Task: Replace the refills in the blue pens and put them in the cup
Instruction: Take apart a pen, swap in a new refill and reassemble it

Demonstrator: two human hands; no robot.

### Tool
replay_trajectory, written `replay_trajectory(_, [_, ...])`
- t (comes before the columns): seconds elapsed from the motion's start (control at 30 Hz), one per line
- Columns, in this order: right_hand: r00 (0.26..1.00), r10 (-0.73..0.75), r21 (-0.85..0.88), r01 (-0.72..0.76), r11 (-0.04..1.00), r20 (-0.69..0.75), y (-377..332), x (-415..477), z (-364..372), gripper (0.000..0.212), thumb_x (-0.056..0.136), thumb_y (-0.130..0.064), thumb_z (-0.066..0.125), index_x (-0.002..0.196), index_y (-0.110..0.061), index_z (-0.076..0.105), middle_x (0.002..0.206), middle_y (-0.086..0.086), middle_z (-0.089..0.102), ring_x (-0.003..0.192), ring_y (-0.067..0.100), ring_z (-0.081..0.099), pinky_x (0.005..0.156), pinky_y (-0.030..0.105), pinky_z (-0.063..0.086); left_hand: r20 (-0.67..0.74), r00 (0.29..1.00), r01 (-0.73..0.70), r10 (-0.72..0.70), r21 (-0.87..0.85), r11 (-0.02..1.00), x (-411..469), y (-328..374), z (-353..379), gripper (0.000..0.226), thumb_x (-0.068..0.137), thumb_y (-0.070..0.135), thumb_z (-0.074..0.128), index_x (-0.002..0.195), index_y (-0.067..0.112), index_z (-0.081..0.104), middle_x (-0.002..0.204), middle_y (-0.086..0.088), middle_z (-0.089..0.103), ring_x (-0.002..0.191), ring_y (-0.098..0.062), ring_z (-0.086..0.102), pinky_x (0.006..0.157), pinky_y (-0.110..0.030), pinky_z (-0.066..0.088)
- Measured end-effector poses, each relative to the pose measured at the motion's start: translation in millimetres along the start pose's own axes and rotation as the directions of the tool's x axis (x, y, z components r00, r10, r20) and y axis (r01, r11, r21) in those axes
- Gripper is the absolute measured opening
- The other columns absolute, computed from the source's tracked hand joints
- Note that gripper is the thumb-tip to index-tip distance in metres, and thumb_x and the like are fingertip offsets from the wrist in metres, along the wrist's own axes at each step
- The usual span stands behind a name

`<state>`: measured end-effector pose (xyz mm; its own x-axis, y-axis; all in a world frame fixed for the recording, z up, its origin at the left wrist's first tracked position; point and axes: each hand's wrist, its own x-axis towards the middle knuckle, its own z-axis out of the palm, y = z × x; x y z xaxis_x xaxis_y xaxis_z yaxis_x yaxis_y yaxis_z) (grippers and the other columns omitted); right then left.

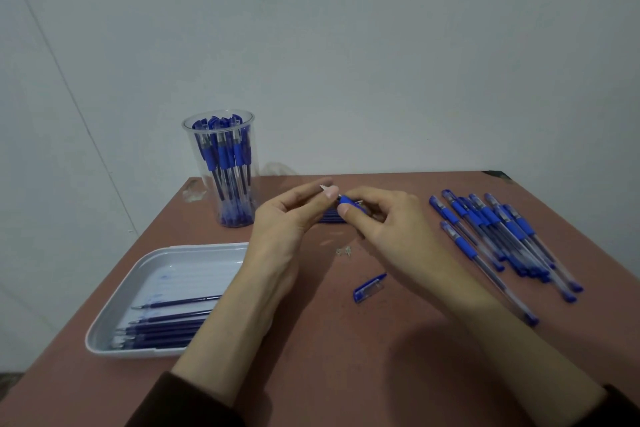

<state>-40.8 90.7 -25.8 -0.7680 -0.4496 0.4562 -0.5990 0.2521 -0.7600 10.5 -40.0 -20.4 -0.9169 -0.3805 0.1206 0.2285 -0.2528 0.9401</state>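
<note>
Over the middle of the brown table [346, 340] I hold one blue pen [348, 200] between both hands. My right hand [391, 218] grips its blue grip section with curled fingers. My left hand [287, 215] pinches the metal tip end [323, 187] between thumb and fingers. The pen's cap [369, 288] lies loose on the table below my right hand. A clear cup [221, 166] at the back left holds several capped blue pens. Several more blue pens [502, 232] lie in a heap on the right.
A white tray [114, 315] at the front left holds several blue refills [166, 326]. A small bundle of blue refills [330, 218] lies behind my hands, mostly hidden. Tiny bits of debris [344, 250] lie mid-table. A white wall stands close behind the table.
</note>
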Motion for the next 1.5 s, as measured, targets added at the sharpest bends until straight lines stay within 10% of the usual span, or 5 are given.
replay_trajectory(0.4, [0.984, 0.081, -0.256, -0.121, 0.959, -0.161, 9.0, 3.8, -9.9, 0.014, 0.09, -0.029, 0.059, 0.094, -0.025, 0.072, 0.067, -0.004, 0.065, 0.064, 0.015, 0.059, 0.06, 0.032, 0.048, -0.108, 0.991, -0.056, 0.073, 0.157, 0.986, 4.1, 1.3, -6.0, 0.009, 0.078, 0.01, 0.071, 0.085, 0.016, 0.07, 0.078, 0.004, 0.063, 0.069, 0.001, 0.058, 0.066, -0.013, 0.046])
replay_trajectory(0.63, [0.969, 0.1, -0.217, -0.15, 0.965, -0.227, 10.7, 5.5, -16.0, 0.014, 0.091, -0.024, 0.059, 0.092, -0.019, 0.072, 0.057, -0.01, 0.054, 0.054, 0.006, 0.047, 0.053, 0.023, 0.037, 0.3, 0.954, -0.269, -0.004, 0.86, 0.433, -4.6, -16.9, -0.8, 0.028, 0.076, 0.006, 0.069, 0.098, 0.023, 0.069, 0.076, 0.006, 0.068, 0.069, -0.001, 0.059, 0.067, -0.01, 0.043])
replay_trajectory(1.03, [0.981, 0.086, -0.241, -0.127, 0.962, -0.175, 8.5, 3.1, -13.9, 0.015, 0.093, -0.027, 0.058, 0.095, -0.021, 0.071, 0.068, -0.001, 0.064, 0.062, 0.013, 0.056, 0.057, 0.025, 0.044, 0.347, 0.929, -0.247, -0.13, 0.84, 0.482, -3.0, -13.6, -3.2, 0.035, 0.073, 0.01, 0.076, 0.103, 0.026, 0.068, 0.084, 0.008, 0.067, 0.07, -0.001, 0.06, 0.075, -0.015, 0.05])
replay_trajectory(1.23, [0.994, 0.098, -0.128, -0.104, 0.986, -0.054, 8.5, 1.9, -9.4, 0.012, 0.089, -0.031, 0.06, 0.086, -0.027, 0.071, 0.069, 0.004, 0.066, 0.067, 0.023, 0.059, 0.061, 0.037, 0.049, 0.124, 0.991, -0.103, 0.052, 0.455, 0.884, -1.2, -1.9, 1.0, 0.007, 0.086, 0.021, 0.065, 0.085, 0.027, 0.069, 0.068, 0.015, 0.069, 0.063, 0.008, 0.059, 0.056, -0.006, 0.043])
replay_trajectory(1.5, [0.999, 0.027, -0.075, -0.024, 0.997, 0.035, 4.5, -2.9, -3.7, 0.011, 0.089, -0.025, 0.063, 0.088, -0.033, 0.071, 0.063, -0.005, 0.063, 0.059, 0.015, 0.057, 0.057, 0.024, 0.043, 0.036, 0.997, 0.059, -0.069, 0.215, 0.975, 1.1, 0.0, -4.3, 0.01, 0.083, 0.02, 0.067, 0.088, 0.014, 0.073, 0.079, 0.008, 0.071, 0.079, -0.005, 0.064, 0.073, -0.022, 0.045])
